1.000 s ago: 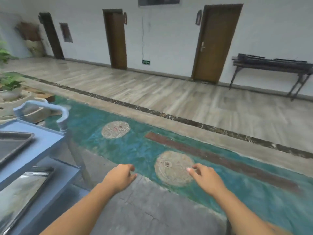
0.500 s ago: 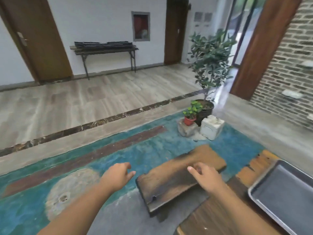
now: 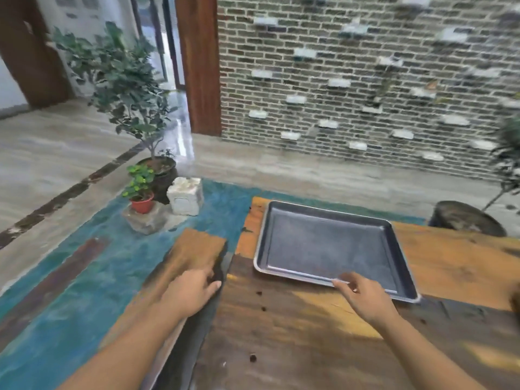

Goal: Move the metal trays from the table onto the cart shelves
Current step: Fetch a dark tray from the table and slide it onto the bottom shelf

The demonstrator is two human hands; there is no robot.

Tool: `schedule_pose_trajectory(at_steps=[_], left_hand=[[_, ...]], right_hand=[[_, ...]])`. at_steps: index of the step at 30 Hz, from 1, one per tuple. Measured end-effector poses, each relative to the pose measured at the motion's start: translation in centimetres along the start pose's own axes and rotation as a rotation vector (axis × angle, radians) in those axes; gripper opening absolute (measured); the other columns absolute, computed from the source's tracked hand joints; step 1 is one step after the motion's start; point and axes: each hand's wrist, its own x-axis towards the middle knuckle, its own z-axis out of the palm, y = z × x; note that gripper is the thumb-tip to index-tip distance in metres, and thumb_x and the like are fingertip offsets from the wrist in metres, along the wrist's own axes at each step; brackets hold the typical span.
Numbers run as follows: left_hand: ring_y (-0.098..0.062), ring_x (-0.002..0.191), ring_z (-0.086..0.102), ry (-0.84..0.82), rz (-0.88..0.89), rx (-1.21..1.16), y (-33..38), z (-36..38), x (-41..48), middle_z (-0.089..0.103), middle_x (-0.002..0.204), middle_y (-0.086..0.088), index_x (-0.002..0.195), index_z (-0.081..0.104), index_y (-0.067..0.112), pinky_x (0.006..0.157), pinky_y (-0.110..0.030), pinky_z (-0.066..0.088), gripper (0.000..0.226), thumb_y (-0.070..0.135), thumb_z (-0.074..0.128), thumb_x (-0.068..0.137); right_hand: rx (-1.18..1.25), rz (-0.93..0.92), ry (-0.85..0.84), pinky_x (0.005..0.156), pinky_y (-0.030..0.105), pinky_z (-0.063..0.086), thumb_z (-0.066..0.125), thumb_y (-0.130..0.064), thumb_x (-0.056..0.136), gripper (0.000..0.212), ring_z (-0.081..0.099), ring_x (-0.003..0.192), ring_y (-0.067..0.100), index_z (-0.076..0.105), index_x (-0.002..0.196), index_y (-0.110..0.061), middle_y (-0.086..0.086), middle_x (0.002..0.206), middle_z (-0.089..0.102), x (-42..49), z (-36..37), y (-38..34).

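Observation:
A grey metal tray (image 3: 326, 243) lies flat and empty on the wooden table (image 3: 309, 333), toward its far left corner. My right hand (image 3: 365, 298) hovers over the tray's near rim, fingers apart, index fingertip at the rim; it holds nothing. My left hand (image 3: 191, 294) is left of the table's edge, above a wooden bench (image 3: 194, 249), fingers loosely spread and empty. The cart is out of view.
A wooden bench runs along the table's left side. Beyond it stand a small potted plant in a red pot (image 3: 140, 192), a white block (image 3: 185, 199) and a large potted tree (image 3: 126, 88). A brick wall (image 3: 365, 80) is behind; a dark round stool (image 3: 467, 218) sits at far right.
The view has swung right, away from the blue cart and across the floor to the table. Both hands stayed out in front; the right hand now reaches the tray's near rim.

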Motion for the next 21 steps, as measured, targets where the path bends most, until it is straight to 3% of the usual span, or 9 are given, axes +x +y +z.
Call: schedule_pose_trajectory(at_steps=[1,3,5,7,13,17,21], left_hand=[[-0.032,0.102,0.064,-0.006,0.012,0.001,1.3,0.5,1.4,0.07,0.097,-0.009,0.087,0.051,0.023,0.067,-0.034,0.039,0.028,0.05,0.051,0.094],[-0.03,0.1,0.065,-0.024,0.02,-0.011,3.6,1.6,4.3,0.069,0.092,-0.005,0.099,0.058,0.021,0.067,-0.033,0.041,0.031,0.051,0.051,0.094],[-0.027,0.104,0.064,-0.045,0.013,-0.028,5.4,3.0,7.4,0.07,0.105,-0.004,0.12,0.057,0.018,0.079,-0.036,0.05,0.043,0.052,0.05,0.094],[-0.026,0.109,0.063,-0.07,0.001,-0.033,6.7,4.5,10.4,0.068,0.116,-0.007,0.129,0.052,0.018,0.087,-0.039,0.051,0.05,0.054,0.051,0.093],[-0.032,0.108,0.061,-0.162,-0.111,-0.086,8.2,10.6,18.7,0.063,0.118,-0.011,0.121,0.047,0.015,0.077,-0.034,0.044,0.049,0.052,0.057,0.09],[-0.032,0.123,0.053,-0.202,-0.185,-0.11,8.4,14.6,23.4,0.055,0.134,-0.015,0.132,0.044,0.01,0.1,-0.041,0.043,0.059,0.045,0.063,0.089],[-0.037,0.12,0.051,-0.158,-0.241,0.076,8.7,17.3,27.1,0.048,0.131,-0.015,0.133,0.045,0.01,0.096,-0.044,0.045,0.063,0.051,0.062,0.088]], right_hand=[[0.003,0.031,0.012,0.086,0.039,0.052,0.049,-0.068,0.085,0.055,0.065,0.102,0.022,0.064,0.115,-0.024,-0.002,0.1,0.072,0.6,-0.6,2.0],[-0.001,0.083,0.033,0.086,0.04,0.051,0.048,-0.068,0.085,0.06,0.065,0.104,0.023,0.062,0.118,-0.02,0.001,0.105,0.072,2.2,-1.5,5.8],[-0.002,0.126,0.048,0.086,0.038,0.049,0.048,-0.067,0.086,0.064,0.062,0.111,0.024,0.058,0.125,-0.017,0.005,0.117,0.068,4.2,-2.0,9.6],[-0.019,0.173,0.05,0.087,0.038,0.045,0.047,-0.067,0.087,0.068,0.056,0.118,0.028,0.052,0.131,-0.015,0.01,0.127,0.061,6.6,-2.2,13.3],[0.001,0.351,0.075,0.095,0.045,0.042,0.06,-0.057,0.085,0.07,0.048,0.124,0.039,0.045,0.137,-0.013,0.018,0.131,0.052,14.5,-1.0,23.7],[-0.003,0.434,0.078,0.093,0.048,0.044,0.066,-0.054,0.082,0.072,0.049,0.12,0.041,0.044,0.135,-0.011,0.02,0.128,0.051,18.8,0.8,29.4],[0.041,0.487,0.091,0.092,0.048,0.044,0.07,-0.051,0.08,0.062,0.05,0.116,0.037,0.049,0.124,-0.013,0.016,0.121,0.051,21.9,3.1,33.2]])
